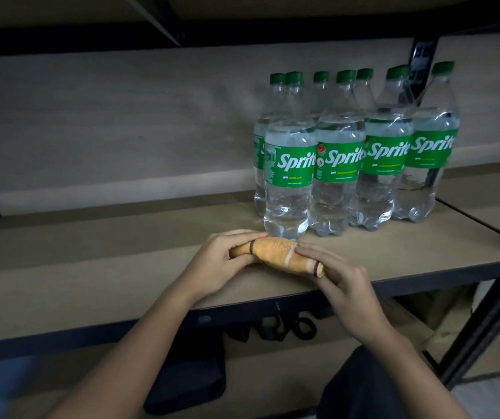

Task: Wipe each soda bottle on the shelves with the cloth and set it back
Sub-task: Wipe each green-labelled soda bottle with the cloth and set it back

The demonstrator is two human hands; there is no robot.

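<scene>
Both hands, head view: left hand (217,261) curled round the near-left end of the rolled cloth (275,255), right hand (343,282) with fingers laid over and thumb under the right end — the two hands well apart on the roll, neither touching a bottle. Cloth: orange-yellow, with dark and pale bands, rolled into a tight sausage, lying on or just above the front part of the shelf board (121,267); contact with the board cannot be told. Soda bottles (354,158): clear, green caps, green Sprite labels, all upright, packed touching in two rows at the right of the shelf; seven caps counted, the back row partly hidden. Front-left bottle (288,176): stands just behind the cloth, its base almost at the roll. Below the shelf: dark bag (185,385) and cardboard boxes (442,313), dimly lit. Step in hand, by judgement: cloth being readied, no bottle lifted yet. Risks, by judgement: the roll, pushed forward while being unfurled, may nudge the front-left bottle, and since the bottles touch, one tipping would likely knock its neighbours down. A bottle drawn from the tight cluster may drag the next one along. A cloth kept rolled wipes poorly, and a smooth bottle may slip through it — the shelf edge is near, with a drop below.
</scene>
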